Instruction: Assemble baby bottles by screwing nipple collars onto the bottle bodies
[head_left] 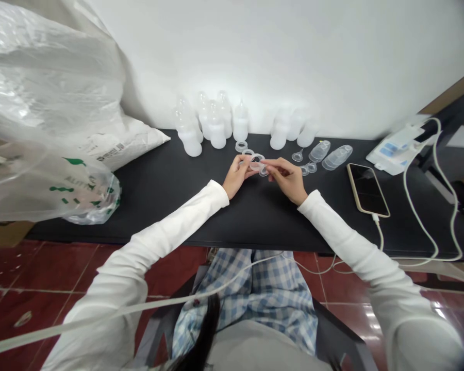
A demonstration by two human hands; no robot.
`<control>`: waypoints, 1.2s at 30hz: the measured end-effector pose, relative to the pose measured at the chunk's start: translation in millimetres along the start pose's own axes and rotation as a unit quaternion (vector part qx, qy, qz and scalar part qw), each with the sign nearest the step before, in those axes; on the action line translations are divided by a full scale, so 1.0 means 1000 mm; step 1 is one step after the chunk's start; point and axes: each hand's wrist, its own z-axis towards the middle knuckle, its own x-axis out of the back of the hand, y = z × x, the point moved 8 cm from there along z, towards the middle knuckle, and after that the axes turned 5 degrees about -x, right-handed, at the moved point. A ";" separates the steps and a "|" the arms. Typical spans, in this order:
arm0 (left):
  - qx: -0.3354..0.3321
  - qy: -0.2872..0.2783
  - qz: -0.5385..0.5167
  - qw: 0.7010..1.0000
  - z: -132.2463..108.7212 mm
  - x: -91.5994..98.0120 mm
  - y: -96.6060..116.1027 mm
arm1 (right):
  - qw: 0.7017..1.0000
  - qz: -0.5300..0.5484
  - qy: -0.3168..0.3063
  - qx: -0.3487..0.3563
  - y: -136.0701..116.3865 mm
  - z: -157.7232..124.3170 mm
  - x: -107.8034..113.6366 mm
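Observation:
Above the black table, my left hand [235, 176] pinches a clear ring-shaped bottle collar [257, 164] at its left side. My right hand [289, 180] is closed at the collar's right side, its fingertips on a small clear soft piece [263, 171] that looks like a bottle teat. Just beyond my hands lie more collars [241, 147]. To the right of my right hand are loose clear teats [297, 155] and clear domed bottle caps [337, 157]. How far the small piece sits inside the collar is hard to make out.
Several capped baby bottles [217, 129] stand along the wall, with uncapped bottle bodies [280, 131] further right. A phone [368, 189] on a charging cable and a white power strip [396, 149] lie at right. Plastic bags [50, 180] crowd the left end; a cable crosses my lap.

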 end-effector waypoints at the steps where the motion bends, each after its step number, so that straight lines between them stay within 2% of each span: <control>1: -0.001 -0.006 -0.002 1.000 -0.001 -0.001 0.000 | 1.000 0.001 -0.008 -0.004 0.001 0.000 -0.002; 4: -0.007 -0.029 0.010 1.000 -0.002 -0.004 0.001 | 1.000 -0.011 -0.011 -0.005 0.004 0.002 -0.003; 10: -0.030 -0.052 0.041 0.997 -0.004 -0.010 0.005 | 0.996 -0.077 0.047 0.018 0.002 0.003 0.002; 17: -0.056 -0.126 0.055 0.989 -0.004 -0.021 0.002 | 0.993 -0.056 0.101 -0.005 0.009 0.004 0.007; 22: -0.083 -0.104 0.100 0.986 -0.004 -0.016 0.003 | 0.997 -0.045 0.062 -0.025 0.016 0.007 0.002; 27: -0.101 -0.093 0.129 0.982 -0.007 -0.016 0.008 | 0.993 -0.113 0.005 -0.009 0.008 0.007 -0.009; 36: -0.112 -0.056 0.186 0.975 -0.005 -0.012 0.012 | 0.986 -0.164 0.004 0.000 0.010 0.008 -0.017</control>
